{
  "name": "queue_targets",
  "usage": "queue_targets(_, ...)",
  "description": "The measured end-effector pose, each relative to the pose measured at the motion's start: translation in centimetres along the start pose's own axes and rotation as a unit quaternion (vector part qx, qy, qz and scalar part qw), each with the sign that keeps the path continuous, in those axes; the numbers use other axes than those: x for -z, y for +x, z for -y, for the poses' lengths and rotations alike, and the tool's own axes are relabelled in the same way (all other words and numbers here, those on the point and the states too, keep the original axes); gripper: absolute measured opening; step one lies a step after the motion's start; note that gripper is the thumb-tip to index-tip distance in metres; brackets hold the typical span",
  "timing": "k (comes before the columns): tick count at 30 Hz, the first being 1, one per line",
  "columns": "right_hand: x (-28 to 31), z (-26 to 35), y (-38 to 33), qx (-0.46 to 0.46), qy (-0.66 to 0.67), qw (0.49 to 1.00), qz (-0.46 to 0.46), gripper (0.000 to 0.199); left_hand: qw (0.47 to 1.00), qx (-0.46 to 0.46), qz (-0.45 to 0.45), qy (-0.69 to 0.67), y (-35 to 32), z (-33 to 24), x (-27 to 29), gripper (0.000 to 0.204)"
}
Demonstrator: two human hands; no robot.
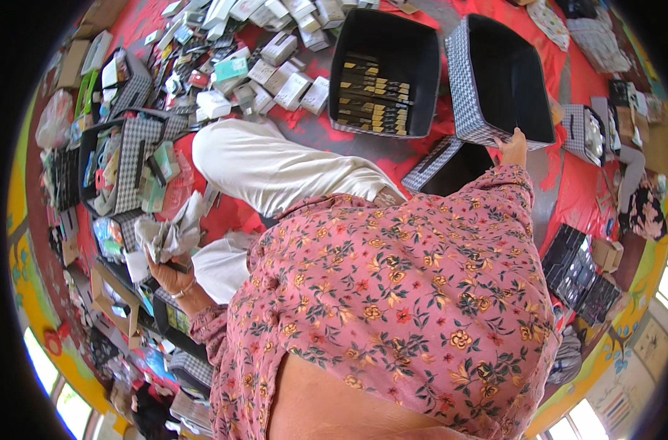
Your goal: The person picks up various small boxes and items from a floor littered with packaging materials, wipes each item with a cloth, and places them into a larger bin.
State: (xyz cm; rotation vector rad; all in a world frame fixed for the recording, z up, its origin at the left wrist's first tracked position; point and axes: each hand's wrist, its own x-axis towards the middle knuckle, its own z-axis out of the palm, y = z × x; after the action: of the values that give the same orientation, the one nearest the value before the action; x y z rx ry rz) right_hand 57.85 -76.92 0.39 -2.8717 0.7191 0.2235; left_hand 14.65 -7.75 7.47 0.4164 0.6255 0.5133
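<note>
A crumpled greyish-white cloth (178, 229) is bunched in my left hand (174, 279), whose fingers are closed around it, out to the left. My right hand (513, 149) grips the near rim of a houndstooth fabric bin (464, 88) at the far right; its black lining shows. Left of that bin stands another black-lined bin (424, 95), holding rows of small black-and-gold boxes (374, 95). Below the gripped bin, a smaller houndstooth bin (433, 163) lies close to my right sleeve.
Many white boxes (293, 89) lie heaped on the red floor sheet (235, 211) ahead. Filled houndstooth bins (130, 165) line the left side, with an open cardboard box (115, 301) below them. Black plastic crates (568, 260) stand on the right.
</note>
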Motion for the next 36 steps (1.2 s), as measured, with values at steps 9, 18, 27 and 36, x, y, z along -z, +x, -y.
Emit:
queue_targets(9,3.5,10.4,-4.5,-0.1,0.129,0.963,0.214,0.058,0.98,-0.008,-0.033,0.195,1.2,2.9,-9.1,0.028)
queue_targets(18,4.5,37.0,-31.5,0.395,0.424,0.646,0.497,0.014,0.957,-0.093,0.011,0.275,3.7,4.8,-14.9,0.033)
queue_targets(27,-2.5,44.8,-49.4,0.531,0.349,0.408,0.655,0.064,0.976,-0.13,-0.08,0.156,0.1,1.9,-11.1,0.032)
queue_targets(36,-4.8,48.1,-50.0,0.372,0.421,0.545,0.623,0.035,0.965,-0.159,-0.108,-0.178,0.1,-0.3,-5.7,0.041)
